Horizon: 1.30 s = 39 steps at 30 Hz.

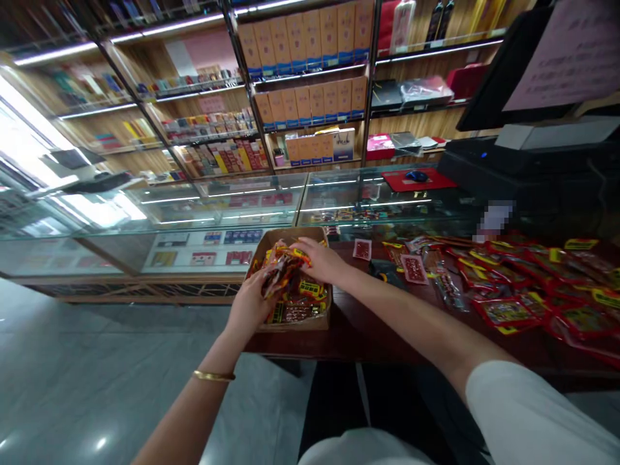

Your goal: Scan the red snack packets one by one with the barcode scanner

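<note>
A cardboard box (295, 325) filled with red and yellow snack packets (300, 310) stands at the left end of the dark red table. Over its open top, my left hand (249, 300) and my right hand (317, 259) grip a bunch of snack packets (283, 271) between them. The left fingers are wrapped around the bunch's near left side, and the right ones press on its upper right side. How many packets are in the bunch cannot be made out. A gold bangle (214, 376) circles my left wrist.
Many red snack packets (508, 310) lie in a heap on the right of the table (372, 329). Behind runs a glass display counter (232, 194) bearing a mouse (416, 175) on a red mat. A monitor (504, 71) stands at upper right. Stocked shelves (310, 71) line the wall.
</note>
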Each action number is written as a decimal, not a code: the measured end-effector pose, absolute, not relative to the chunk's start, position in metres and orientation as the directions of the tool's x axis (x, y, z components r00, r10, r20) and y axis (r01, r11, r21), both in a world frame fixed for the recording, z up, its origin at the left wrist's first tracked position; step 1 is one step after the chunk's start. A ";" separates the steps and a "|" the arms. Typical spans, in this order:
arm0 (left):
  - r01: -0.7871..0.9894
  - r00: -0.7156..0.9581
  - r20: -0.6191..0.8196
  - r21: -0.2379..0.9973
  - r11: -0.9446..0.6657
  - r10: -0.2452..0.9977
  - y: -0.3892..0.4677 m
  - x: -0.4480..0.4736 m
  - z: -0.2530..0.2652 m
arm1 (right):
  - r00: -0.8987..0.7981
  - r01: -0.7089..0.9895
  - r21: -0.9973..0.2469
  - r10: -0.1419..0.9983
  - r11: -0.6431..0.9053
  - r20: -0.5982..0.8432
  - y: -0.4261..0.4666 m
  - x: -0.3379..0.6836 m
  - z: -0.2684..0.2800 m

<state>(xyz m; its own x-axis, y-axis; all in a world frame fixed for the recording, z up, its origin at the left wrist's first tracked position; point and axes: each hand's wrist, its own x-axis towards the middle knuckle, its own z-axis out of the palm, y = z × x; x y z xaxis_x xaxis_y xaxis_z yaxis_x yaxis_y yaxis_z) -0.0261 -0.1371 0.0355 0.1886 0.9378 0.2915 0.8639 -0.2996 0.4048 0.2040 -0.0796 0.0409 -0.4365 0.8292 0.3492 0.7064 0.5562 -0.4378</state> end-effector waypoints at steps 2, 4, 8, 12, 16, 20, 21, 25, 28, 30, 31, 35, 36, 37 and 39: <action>0.888 0.289 0.260 0.286 -0.359 0.921 -0.148 -0.033 0.020 | -0.464 0.694 -0.457 0.831 0.556 0.307 -0.090 0.194 0.015; 0.908 0.344 0.215 0.172 -0.383 0.914 -0.154 -0.039 0.012 | -0.486 0.687 -0.473 0.832 0.552 0.266 -0.098 0.185 0.000; 0.959 0.277 0.157 0.021 -0.284 0.948 -0.142 -0.045 0.008 | -0.425 0.715 -0.523 0.882 0.465 0.203 -0.090 0.176 -0.011; 0.958 0.285 -0.005 0.025 -0.284 0.959 -0.124 -0.049 0.009 | -0.398 0.697 -0.602 0.909 0.389 0.126 -0.075 0.176 -0.017; 0.882 0.429 -0.173 0.292 -0.369 0.887 -0.121 -0.073 0.027 | -0.527 0.560 -0.686 0.839 0.465 0.139 -0.079 0.177 -0.015; 0.761 0.327 -0.204 0.635 -0.129 0.923 -0.114 -0.089 0.057 | -0.425 0.523 -0.720 0.872 0.455 0.242 -0.085 0.180 0.001; 0.741 0.211 -0.173 0.670 -0.042 0.962 -0.113 -0.086 0.063 | -0.384 0.536 -0.718 0.886 0.443 0.261 -0.083 0.186 0.005; 0.631 -0.099 0.161 0.773 -0.063 0.982 -0.137 -0.040 0.080 | -0.177 0.657 -0.682 0.946 0.320 0.274 -0.057 0.251 0.011; 0.552 -0.010 0.284 0.801 -0.232 0.959 -0.168 0.027 0.080 | 0.011 0.788 -0.608 0.984 0.100 0.176 -0.030 0.331 0.005; 0.495 0.220 0.287 0.791 -0.361 0.932 -0.171 0.081 0.069 | 0.103 0.849 -0.527 0.991 -0.041 0.088 -0.022 0.382 -0.001; 0.476 0.331 0.268 0.780 -0.405 0.905 -0.164 0.110 0.061 | 0.148 0.870 -0.481 0.988 -0.106 0.050 -0.023 0.406 -0.005; 0.679 0.391 0.130 0.628 -0.380 0.911 -0.091 0.215 0.019 | 0.282 0.912 -0.284 0.955 -0.296 -0.090 -0.048 0.483 -0.021; 0.772 0.369 0.024 0.548 -0.321 0.929 -0.068 0.235 0.010 | 0.300 0.915 -0.244 0.946 -0.323 -0.124 -0.057 0.497 -0.025; 0.841 0.322 -0.077 0.482 -0.248 0.944 -0.048 0.251 0.001 | 0.315 0.916 -0.209 0.937 -0.342 -0.151 -0.066 0.510 -0.029; 0.900 0.235 -0.167 0.409 -0.150 0.958 -0.015 0.276 -0.013 | 0.341 0.915 -0.158 0.922 -0.370 -0.185 -0.082 0.527 -0.038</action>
<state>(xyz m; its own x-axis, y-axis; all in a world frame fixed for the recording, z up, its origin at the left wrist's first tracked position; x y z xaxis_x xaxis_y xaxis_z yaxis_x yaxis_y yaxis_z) 0.2755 -0.0154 -0.0128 0.2351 0.9575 -0.1671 0.9002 -0.1497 0.4088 0.5269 -0.0818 -0.0377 0.3410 0.9216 -0.1855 0.9153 -0.3705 -0.1579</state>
